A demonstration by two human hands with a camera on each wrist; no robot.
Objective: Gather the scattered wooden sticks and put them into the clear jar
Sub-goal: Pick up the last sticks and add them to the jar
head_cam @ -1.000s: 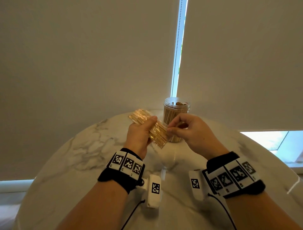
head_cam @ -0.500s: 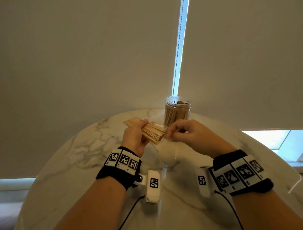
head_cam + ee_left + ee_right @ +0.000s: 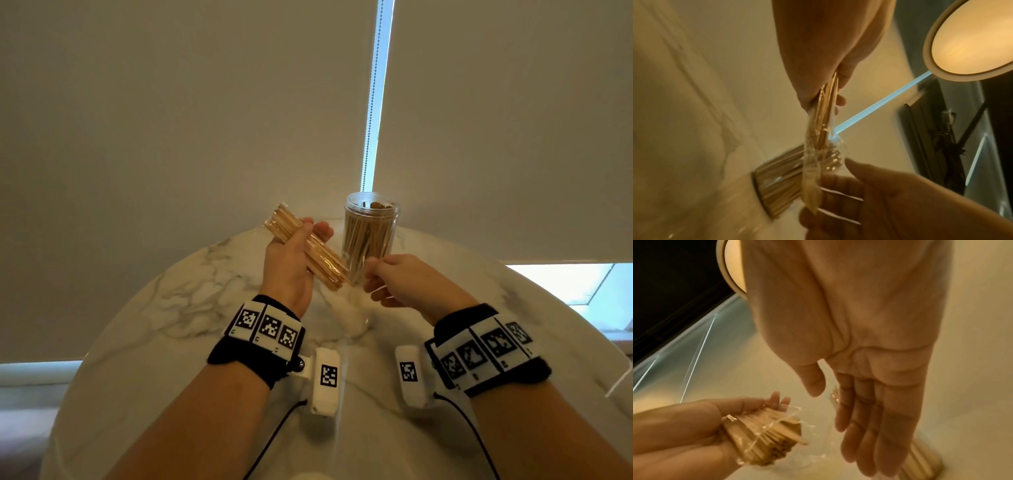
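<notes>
Sticks (image 3: 310,251), bundled in my left hand (image 3: 291,270), slant with the low end toward my right hand (image 3: 407,282), fingers relaxed and empty, just before the jar (image 3: 370,236).

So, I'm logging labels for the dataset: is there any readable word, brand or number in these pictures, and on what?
None can be read.
Wrist bands and wrist cameras: black-and-white square code markers only, no letters or digits.
Clear jar: no label visible.
Clear wrapper on the stick bundle: no print visible.
</notes>
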